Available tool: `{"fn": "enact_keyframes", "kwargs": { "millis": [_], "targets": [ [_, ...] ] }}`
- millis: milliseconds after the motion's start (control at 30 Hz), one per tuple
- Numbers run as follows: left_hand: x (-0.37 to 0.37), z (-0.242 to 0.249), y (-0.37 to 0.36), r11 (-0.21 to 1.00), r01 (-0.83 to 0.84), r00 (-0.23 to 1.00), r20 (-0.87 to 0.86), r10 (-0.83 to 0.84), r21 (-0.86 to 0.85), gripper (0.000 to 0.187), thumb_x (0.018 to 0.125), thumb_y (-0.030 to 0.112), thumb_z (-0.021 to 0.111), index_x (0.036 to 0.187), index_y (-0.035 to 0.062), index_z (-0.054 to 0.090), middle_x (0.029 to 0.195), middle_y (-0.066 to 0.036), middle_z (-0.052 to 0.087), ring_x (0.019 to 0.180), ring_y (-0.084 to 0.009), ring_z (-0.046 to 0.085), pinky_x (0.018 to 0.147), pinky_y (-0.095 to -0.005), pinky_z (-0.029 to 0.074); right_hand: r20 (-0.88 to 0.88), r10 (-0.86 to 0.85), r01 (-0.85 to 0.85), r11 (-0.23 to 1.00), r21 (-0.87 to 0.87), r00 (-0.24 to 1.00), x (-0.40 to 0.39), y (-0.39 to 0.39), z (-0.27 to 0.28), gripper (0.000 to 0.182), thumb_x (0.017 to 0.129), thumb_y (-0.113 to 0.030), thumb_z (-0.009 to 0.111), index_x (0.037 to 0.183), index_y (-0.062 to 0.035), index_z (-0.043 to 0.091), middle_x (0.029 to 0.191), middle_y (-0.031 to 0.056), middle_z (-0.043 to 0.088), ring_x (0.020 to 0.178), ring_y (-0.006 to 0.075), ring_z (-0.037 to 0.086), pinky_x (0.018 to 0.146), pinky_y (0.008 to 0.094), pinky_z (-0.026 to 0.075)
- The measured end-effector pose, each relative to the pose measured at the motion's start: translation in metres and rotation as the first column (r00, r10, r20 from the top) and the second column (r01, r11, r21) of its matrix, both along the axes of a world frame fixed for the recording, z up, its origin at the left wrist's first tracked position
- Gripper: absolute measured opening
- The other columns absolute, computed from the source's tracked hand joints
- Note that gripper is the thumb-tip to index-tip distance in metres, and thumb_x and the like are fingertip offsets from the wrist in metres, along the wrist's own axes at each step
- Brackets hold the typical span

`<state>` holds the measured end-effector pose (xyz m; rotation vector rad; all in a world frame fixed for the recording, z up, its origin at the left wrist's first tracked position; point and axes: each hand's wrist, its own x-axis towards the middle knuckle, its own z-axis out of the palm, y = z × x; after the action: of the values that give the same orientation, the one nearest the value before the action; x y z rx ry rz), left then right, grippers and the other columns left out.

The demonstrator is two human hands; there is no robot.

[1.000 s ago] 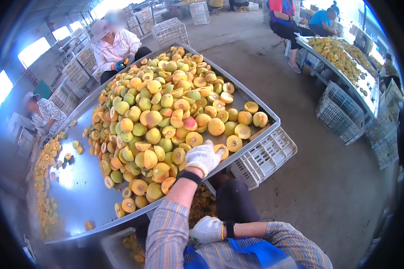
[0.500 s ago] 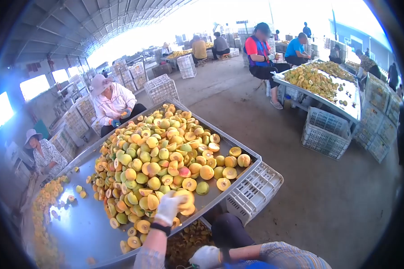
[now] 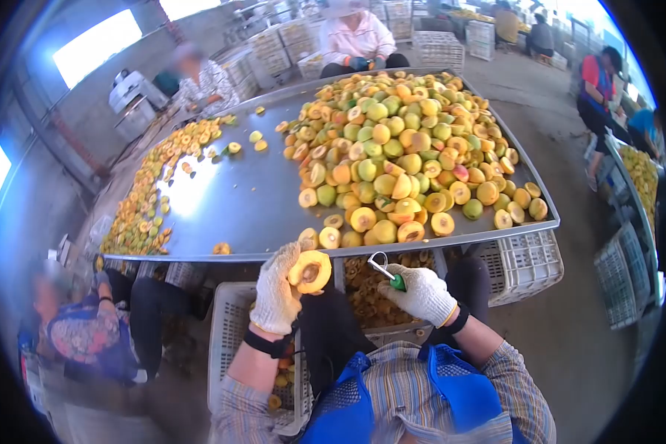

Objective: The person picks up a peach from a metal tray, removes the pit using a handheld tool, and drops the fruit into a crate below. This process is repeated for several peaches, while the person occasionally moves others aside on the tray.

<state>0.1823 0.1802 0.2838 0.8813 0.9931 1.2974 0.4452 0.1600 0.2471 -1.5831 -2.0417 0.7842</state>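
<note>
My left hand (image 3: pixel 275 296), in a white knitted glove, grips a halved yellow peach (image 3: pixel 311 271) with its cut face turned up; a pit or its hollow shows in the middle. In my right hand (image 3: pixel 423 293), also gloved, is a pitting tool (image 3: pixel 397 281) with a green handle and a bent metal loop, its tip pointing toward the peach but apart from it. Both hands are just in front of the metal table (image 3: pixel 251 214). A large heap of halved peaches (image 3: pixel 392 148) lies on it, a few near its front edge.
Below the table edge, a crate (image 3: pixel 228 333) stands by my left leg and a bin of dark scraps (image 3: pixel 377 303) between my knees. A white crate (image 3: pixel 529 266) is at the right. Co-workers sit at the far side and left; more peach halves (image 3: pixel 137 222) line the left side.
My left hand has drawn back from the heap with a peach half. My right hand has come up, the pitting tool now showing. The view has swung left and down.
</note>
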Motion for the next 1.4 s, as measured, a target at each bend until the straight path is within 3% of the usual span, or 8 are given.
{"fn": "enact_keyframes", "kwargs": {
  "millis": [133,333,467,1100,1167,1200,1367,1400],
  "targets": [
    [-0.031,0.033,-0.009,0.995,0.035,0.940,-0.341,0.000,0.094,0.035,0.101,0.029,0.055,0.116,-0.0023,0.064,0.101,-0.010,0.069,0.089,-0.0181,0.069,0.084,-0.0296,0.056,0.024,0.105,-0.106,0.993,0.053,0.994,-0.022,-0.002,0.008,0.037,0.090,-0.040,0.064,0.121,-0.0184,0.064,0.082,0.0143,0.071,0.080,0.0354,0.069,0.072,0.0447,0.056],
    [0.008,-0.032,-0.001,0.997,-0.020,0.991,0.128,0.030,-0.078,0.045,0.099,0.044,0.057,0.111,0.0009,0.065,0.096,-0.011,0.070,0.079,-0.0177,0.070,0.047,-0.0293,0.057,0.023,0.177,-0.176,0.982,-0.062,0.984,-0.033,-0.016,0.014,0.040,0.090,-0.040,0.063,0.126,-0.0211,0.063,0.085,0.0141,0.071,0.080,0.0347,0.070,0.072,0.0455,0.056],
    [0.055,-0.064,-0.003,0.994,0.072,0.938,0.345,-0.038,-0.087,0.046,0.099,0.042,0.057,0.115,-0.0016,0.062,0.106,-0.011,0.069,0.098,-0.0212,0.067,0.088,-0.0338,0.055,0.085,0.144,-0.143,0.990,-0.022,0.986,-0.022,-0.019,0.008,0.040,0.089,-0.039,0.064,0.122,-0.0149,0.064,0.082,0.0149,0.070,0.076,0.0350,0.069,0.069,0.0451,0.055],
    [0.120,-0.076,-0.016,0.999,-0.023,0.970,0.242,0.029,-0.029,0.049,0.104,0.040,0.051,0.127,-0.0026,0.055,0.112,-0.009,0.065,0.099,-0.0173,0.065,0.085,-0.0293,0.054,0.254,0.167,-0.184,0.982,0.044,0.953,0.028,0.012,-0.040,0.023,0.078,-0.018,0.066,0.100,-0.0124,0.070,0.075,0.0143,0.068,0.070,0.0344,0.068,0.064,0.0439,0.056],
    [0.120,-0.080,-0.015,0.868,0.030,0.790,-0.543,0.283,0.496,0.047,0.104,0.038,0.050,0.126,-0.0037,0.056,0.110,-0.011,0.066,0.094,-0.0183,0.067,0.081,-0.0293,0.055,0.249,0.167,-0.178,0.984,0.022,0.954,0.028,0.013,-0.042,0.019,0.078,-0.017,0.065,0.095,-0.0129,0.071,0.074,0.0143,0.068,0.070,0.0341,0.068,0.064,0.0432,0.056],
    [0.121,-0.079,-0.016,0.869,0.037,0.792,-0.545,0.275,0.493,0.047,0.104,0.038,0.050,0.126,-0.0037,0.056,0.110,-0.011,0.066,0.094,-0.0183,0.067,0.081,-0.0293,0.055,0.224,0.190,-0.195,0.981,0.002,0.956,0.029,0.014,-0.047,0.018,0.078,-0.018,0.065,0.095,-0.0128,0.072,0.073,0.0144,0.068,0.069,0.0341,0.068,0.064,0.0427,0.056],
    [0.125,-0.066,-0.015,0.975,-0.018,0.998,-0.059,0.032,0.220,0.050,0.104,0.042,0.048,0.106,-0.0047,0.066,0.094,-0.016,0.070,0.082,-0.0241,0.069,0.075,-0.0328,0.056,0.030,0.347,-0.344,0.935,-0.083,0.937,0.027,0.000,-0.048,0.021,0.084,-0.025,0.064,0.098,-0.0119,0.074,0.074,0.0140,0.069,0.067,0.0316,0.068,0.064,0.0410,0.056],
    [0.124,-0.064,-0.012,0.982,-0.018,0.999,0.035,0.012,0.186,0.049,0.102,0.043,0.053,0.101,-0.0042,0.068,0.091,-0.015,0.071,0.080,-0.0228,0.068,0.072,-0.0306,0.056,-0.079,0.225,-0.231,0.810,-0.539,0.971,0.014,-0.002,-0.003,0.023,0.086,-0.028,0.064,0.096,-0.0091,0.074,0.076,0.0136,0.070,0.066,0.0272,0.069,0.065,0.0393,0.056]
  ]
}}
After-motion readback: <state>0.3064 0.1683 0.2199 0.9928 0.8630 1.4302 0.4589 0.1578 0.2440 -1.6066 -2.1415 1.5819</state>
